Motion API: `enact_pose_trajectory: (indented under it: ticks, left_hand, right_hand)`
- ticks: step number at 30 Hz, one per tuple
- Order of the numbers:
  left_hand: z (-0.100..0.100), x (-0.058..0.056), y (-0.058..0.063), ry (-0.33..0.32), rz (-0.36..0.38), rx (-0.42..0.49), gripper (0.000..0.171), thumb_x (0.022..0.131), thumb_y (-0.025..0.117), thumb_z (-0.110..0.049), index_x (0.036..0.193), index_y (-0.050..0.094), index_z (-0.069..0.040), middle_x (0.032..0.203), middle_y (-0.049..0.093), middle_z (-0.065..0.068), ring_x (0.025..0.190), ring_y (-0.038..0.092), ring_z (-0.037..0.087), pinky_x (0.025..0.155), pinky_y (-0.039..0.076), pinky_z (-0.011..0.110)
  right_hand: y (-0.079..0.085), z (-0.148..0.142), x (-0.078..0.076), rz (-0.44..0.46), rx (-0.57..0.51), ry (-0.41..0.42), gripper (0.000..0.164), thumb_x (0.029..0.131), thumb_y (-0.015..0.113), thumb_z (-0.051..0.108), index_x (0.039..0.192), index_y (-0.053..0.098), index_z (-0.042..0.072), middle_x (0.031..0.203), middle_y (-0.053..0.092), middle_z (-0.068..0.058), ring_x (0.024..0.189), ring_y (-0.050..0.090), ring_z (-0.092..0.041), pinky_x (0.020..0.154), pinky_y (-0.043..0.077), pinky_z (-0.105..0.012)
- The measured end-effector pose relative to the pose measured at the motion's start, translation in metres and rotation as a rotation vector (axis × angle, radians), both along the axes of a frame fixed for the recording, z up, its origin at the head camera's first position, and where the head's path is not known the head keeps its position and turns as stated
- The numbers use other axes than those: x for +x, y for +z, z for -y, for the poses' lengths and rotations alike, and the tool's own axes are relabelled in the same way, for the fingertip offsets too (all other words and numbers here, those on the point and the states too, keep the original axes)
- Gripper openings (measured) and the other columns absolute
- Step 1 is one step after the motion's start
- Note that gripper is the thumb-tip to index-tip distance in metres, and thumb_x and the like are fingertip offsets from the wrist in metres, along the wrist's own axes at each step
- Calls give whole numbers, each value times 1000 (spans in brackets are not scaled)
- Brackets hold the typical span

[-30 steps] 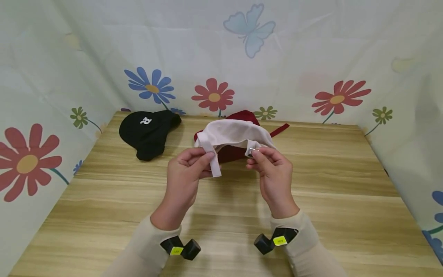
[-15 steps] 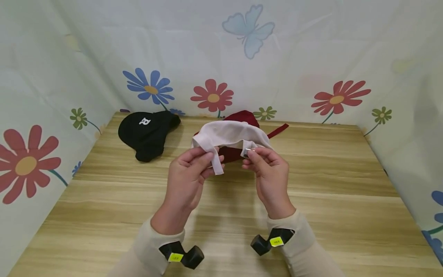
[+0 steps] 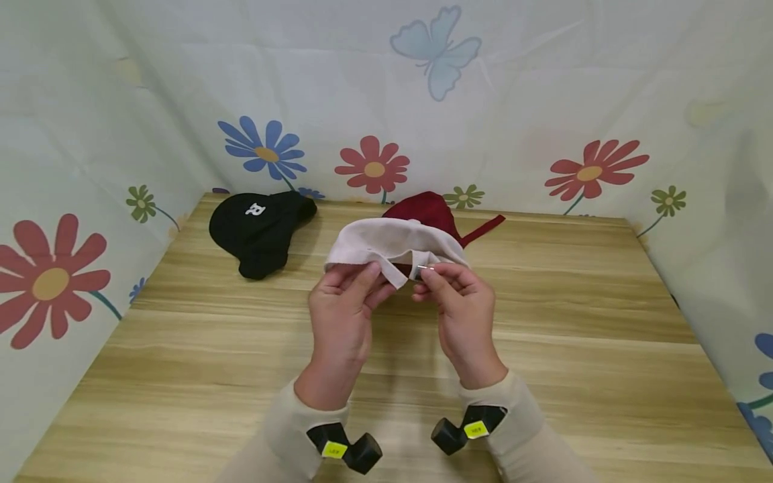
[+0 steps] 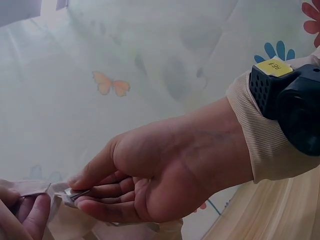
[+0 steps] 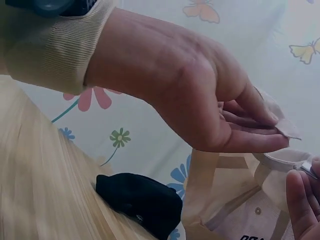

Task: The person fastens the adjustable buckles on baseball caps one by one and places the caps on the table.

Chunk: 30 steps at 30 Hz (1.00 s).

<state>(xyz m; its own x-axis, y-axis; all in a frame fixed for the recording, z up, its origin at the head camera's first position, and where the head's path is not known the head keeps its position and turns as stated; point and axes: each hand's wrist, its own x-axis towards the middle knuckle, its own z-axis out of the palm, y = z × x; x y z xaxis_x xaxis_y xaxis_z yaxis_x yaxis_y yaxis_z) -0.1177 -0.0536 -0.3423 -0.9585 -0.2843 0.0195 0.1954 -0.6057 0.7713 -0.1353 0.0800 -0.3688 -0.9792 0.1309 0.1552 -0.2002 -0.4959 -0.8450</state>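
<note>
White cap (image 3: 386,236) is up in both hands over the near-middle of the bench (image 3: 580,288), back opening toward the person, overlapping the maroon cap (image 3: 427,209) in the head view. Left hand (image 3: 343,302): fingers pinch the white strap (image 3: 394,274), thumb on top. Right hand (image 3: 464,302): fingers pinch the metal buckle (image 3: 425,267) on the other side of the opening, thumb over it. Strap's free end sits just beside the buckle, not threaded; right wrist view shows a gap between them.

Versus half a second ago: hands are closer together, mostly because the left hand has moved right. Strap hung down past the left fingers then; now its free end slants right, toward the buckle. Right hand has shifted only slightly left, same grip. White cap sits a bit lower in the head view, so more of the maroon cap's crown shows above it. Maroon cap's own strap (image 3: 483,229) points off to the right, same as before.

Black cap (image 3: 256,235) with the white letter R (image 3: 255,210) lies at the far left of the bench, unmoved. Flowered backdrop (image 3: 513,87) behind, same. Beige sleeves (image 3: 522,419), black wrist camera (image 3: 362,453) on each.
</note>
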Motion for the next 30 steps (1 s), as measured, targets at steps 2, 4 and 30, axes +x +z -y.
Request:
enact_pose_trajectory:
  ticks: [2, 4, 30]
  left_hand:
    - [-3, -1, 0, 15, -3, 1, 18, 86, 64, 10, 102, 66, 3, 84, 70, 8, 71, 71, 19, 68, 61, 35]
    - [-5, -2, -1, 28, 2, -1, 21, 85, 66, 10, 105, 65, 6, 86, 69, 9, 72, 71, 19, 69, 61, 35]
    - [-9, -4, -13, 11, 16, -44, 38, 84, 70, 2, 118, 54, 7, 98, 63, 12, 79, 71, 19, 79, 60, 35]
  right_hand:
    - [0, 1, 1, 4, -2, 4, 15, 85, 65, -10, 85, 67, 5, 76, 69, -4, 62, 68, -15, 59, 59, -28]
    - [-1, 1, 1, 7, 2, 7, 13, 86, 66, -8, 86, 67, 5, 77, 69, -5, 62, 68, -15, 59, 59, -27]
    - [-3, 4, 4, 17, -8, 41, 9, 87, 66, -4, 89, 67, 5, 81, 69, -4, 64, 68, -14, 60, 59, -26]
